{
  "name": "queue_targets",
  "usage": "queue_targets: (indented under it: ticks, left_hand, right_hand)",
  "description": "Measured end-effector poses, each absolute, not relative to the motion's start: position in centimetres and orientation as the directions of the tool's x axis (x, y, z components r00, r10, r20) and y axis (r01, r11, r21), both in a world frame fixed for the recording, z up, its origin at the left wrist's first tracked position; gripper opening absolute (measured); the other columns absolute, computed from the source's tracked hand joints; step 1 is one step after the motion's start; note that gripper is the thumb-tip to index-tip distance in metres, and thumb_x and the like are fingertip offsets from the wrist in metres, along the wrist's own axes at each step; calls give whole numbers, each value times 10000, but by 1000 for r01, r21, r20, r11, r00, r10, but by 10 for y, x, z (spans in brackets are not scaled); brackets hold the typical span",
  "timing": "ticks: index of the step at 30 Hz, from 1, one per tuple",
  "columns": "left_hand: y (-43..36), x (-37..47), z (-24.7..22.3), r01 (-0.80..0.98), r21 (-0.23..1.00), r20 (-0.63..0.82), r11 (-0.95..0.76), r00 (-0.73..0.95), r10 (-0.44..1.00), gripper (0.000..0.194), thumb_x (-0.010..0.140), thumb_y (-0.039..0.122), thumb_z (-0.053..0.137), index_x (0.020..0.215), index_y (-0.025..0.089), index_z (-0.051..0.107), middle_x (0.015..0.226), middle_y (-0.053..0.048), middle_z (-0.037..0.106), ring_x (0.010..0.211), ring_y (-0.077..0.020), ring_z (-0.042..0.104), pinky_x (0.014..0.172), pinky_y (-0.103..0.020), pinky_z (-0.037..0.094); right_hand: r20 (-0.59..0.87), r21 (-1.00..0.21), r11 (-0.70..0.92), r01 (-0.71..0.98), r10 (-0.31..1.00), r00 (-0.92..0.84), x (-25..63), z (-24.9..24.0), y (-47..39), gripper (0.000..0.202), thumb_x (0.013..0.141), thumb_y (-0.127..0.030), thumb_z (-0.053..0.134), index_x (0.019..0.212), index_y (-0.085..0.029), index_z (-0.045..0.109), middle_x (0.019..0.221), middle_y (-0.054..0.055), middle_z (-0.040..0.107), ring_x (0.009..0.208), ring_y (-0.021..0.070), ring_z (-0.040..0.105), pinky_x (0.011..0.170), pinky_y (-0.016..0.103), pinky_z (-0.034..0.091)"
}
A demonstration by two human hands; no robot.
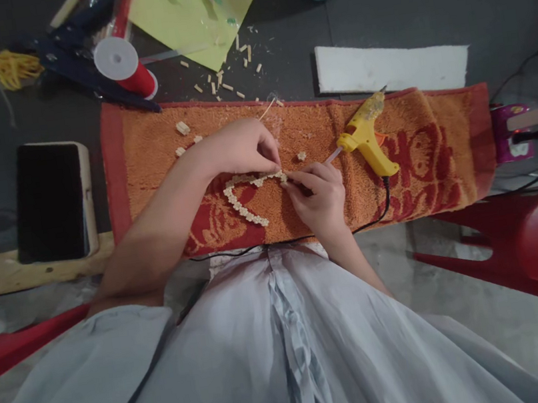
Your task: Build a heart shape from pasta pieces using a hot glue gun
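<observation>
A curved chain of small cream flower-shaped pieces lies on the orange and red towel. My left hand reaches across from the left, fingertips pinched at the chain's upper right end. From the right, my right hand grips that same end between thumb and fingers. A loose flower piece rests just above my right hand. To its right, a yellow hot glue gun lies on the towel with a glue stick in its back. More loose flower pieces sit beyond my left forearm.
Short cut sticks are scattered past the towel, near a yellow-green sheet. A red thread spool stands by dark-handled pliers. A phone lies at left, a white board at back right. The glue gun's cord trails along the front edge.
</observation>
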State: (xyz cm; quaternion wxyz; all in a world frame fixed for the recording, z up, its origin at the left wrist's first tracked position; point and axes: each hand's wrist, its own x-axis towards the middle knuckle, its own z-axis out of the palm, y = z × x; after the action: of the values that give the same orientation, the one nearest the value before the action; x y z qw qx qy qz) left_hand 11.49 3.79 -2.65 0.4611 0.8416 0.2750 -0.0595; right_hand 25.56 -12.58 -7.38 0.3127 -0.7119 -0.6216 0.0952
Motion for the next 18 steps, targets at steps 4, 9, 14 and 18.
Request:
queue_targets:
  ticks: [4,9,14,18]
  left_hand:
    - [39,114,-29,505,749,-344,-429,849,400,241,715,346,641,838,210,798,767,2,738,745,-122,632,685,-235,393]
    - [39,114,-30,491,757,-326,-431,855,403,228,710,351,649,814,211,796,741,8,735,700,-108,619,654,-226,382]
    - [39,114,-30,505,750,-343,-427,849,402,244,705,346,642,837,215,800,764,3,744,711,-116,630,661,-224,395]
    - [39,114,-29,496,753,-336,-433,855,395,257,709,349,632,846,211,800,761,1,742,727,-121,634,677,-226,401]
  right_hand:
    - [241,-560,-41,827,948,210,256,-74,-126,162,905,-336,624,914,-250,761,833,38,664,830,206,569,785,371,405]
    - [231,-562,-48,826,949,212,256,-74,-126,160,904,-335,624,916,-251,760,836,37,659,837,207,569,789,373,403]
    - [252,-549,-37,835,945,208,255,-73,-126,151,895,-324,638,915,-240,761,835,40,665,824,204,572,784,369,408]
    - [238,-540,-51,840,948,211,255,-73,-126,162,902,-335,626,924,-243,758,832,42,660,817,206,572,779,372,411]
